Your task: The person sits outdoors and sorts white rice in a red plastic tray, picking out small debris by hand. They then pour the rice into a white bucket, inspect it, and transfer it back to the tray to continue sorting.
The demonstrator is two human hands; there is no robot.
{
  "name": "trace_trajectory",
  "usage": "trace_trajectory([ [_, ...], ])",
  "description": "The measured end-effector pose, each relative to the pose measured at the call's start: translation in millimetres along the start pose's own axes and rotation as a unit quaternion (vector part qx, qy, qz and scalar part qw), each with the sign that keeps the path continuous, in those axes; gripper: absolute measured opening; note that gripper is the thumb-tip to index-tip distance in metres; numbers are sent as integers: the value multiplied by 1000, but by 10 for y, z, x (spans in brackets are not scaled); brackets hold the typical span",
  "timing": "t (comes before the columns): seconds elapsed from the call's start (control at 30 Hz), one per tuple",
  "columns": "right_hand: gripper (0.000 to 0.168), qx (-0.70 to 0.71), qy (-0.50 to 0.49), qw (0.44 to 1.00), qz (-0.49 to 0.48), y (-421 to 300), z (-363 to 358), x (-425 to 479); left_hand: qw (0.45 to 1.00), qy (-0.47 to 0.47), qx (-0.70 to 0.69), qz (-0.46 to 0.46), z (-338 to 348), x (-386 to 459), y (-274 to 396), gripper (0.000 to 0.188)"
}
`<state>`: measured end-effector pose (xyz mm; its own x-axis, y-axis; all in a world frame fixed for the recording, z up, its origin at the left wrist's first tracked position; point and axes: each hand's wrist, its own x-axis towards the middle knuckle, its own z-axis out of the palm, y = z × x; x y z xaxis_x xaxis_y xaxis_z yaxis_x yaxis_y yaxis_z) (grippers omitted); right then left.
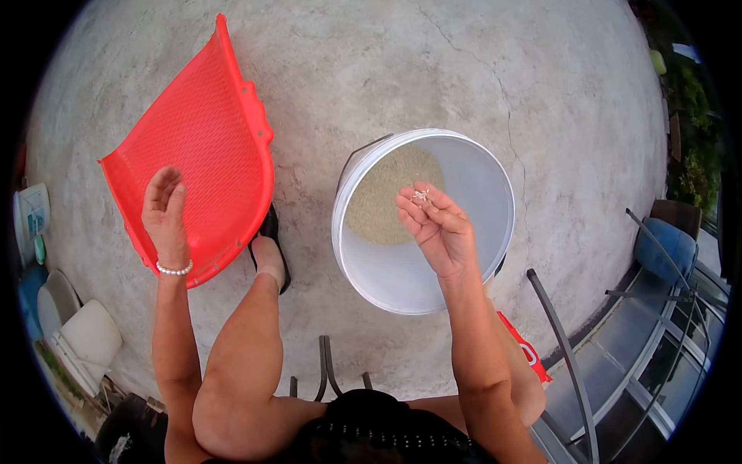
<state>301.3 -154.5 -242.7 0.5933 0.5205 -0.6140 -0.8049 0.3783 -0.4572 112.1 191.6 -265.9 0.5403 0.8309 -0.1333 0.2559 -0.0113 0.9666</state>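
Over the mouth of a large white plastic bucket (394, 290) is my right hand (437, 223), palm up, with a few pale grains (421, 196) resting on its curled fingers. Small pale grain (379, 203) covers part of the bucket's bottom. My left hand (164, 214), a beaded bracelet (174, 269) at its wrist, hovers above a red plastic winnowing scoop (203, 139) with a textured surface. Its fingers are slightly bent and apart, and it holds nothing. The scoop lies left of the bucket, beside my sandaled foot (269, 255).
Cracked concrete floor (324, 75) surrounds the bucket and scoop. White containers (90, 342) stand at the left edge. To the right are a blue barrel (665, 249), a dark metal bar (565, 348) and a red bag (524, 348) by my right leg.
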Motion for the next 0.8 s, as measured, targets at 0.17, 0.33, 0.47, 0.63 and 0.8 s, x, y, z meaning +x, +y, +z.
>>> trace_trajectory([
  [0.17,40,52,-43,998,19,93,-39,-248,955,-239,59,166,963,-541,707,28],
  [0.33,45,92,-60,993,34,195,81,-355,925,-324,45,193,1313,-815,786,27],
  [0.47,48,114,-62,991,42,194,69,-384,930,-316,50,182,1354,-836,705,27],
  [0.63,47,70,-59,995,45,152,30,-401,947,-289,17,143,1328,-816,598,26],
  [0.8,45,12,-78,996,31,151,47,-433,917,-265,126,269,1380,-868,723,26],
])
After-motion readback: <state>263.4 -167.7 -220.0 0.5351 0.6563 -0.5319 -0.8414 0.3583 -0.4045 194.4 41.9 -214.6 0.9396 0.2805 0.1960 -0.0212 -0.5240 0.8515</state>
